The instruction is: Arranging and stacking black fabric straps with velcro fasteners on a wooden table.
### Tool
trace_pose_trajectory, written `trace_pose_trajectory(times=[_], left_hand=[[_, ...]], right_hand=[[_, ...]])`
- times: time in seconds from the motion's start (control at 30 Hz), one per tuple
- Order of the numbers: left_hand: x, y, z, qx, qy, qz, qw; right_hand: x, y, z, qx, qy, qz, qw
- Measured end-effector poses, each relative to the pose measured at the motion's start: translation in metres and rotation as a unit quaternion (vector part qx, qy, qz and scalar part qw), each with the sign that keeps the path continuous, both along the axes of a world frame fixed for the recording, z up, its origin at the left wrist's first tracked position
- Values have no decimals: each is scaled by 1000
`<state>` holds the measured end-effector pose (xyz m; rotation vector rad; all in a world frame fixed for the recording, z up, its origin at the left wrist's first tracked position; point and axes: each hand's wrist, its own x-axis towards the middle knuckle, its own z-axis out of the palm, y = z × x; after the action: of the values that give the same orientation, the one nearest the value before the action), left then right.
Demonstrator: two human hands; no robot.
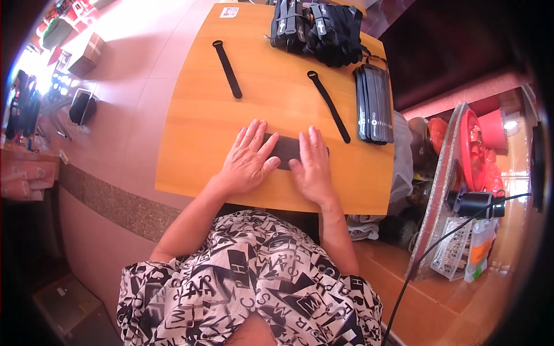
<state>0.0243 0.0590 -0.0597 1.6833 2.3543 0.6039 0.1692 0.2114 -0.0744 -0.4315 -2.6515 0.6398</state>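
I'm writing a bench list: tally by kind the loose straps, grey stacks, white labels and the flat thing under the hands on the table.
Loose black straps: 2
Stack of grey strips: 1
White label: 1
Dark flat piece under the left hand and right hand: 1
Total: 5

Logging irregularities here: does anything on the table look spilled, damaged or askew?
No spill or damage stands out. The left strap and right strap lie loose and slanted, apart from the neat dark stack, so look slightly untidy.
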Motion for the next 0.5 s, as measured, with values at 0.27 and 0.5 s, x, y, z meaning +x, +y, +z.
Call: trace_pose_trajectory(times=[0.27, 0.5], left_hand=[[-12, -13, 0, 244, -418, 83, 871], [-1, -51, 1, 351, -331, 191, 855]], right_hand=[[0, 44, 19, -377, 193, -41, 905], [-62, 101, 11, 194, 37, -153, 968]])
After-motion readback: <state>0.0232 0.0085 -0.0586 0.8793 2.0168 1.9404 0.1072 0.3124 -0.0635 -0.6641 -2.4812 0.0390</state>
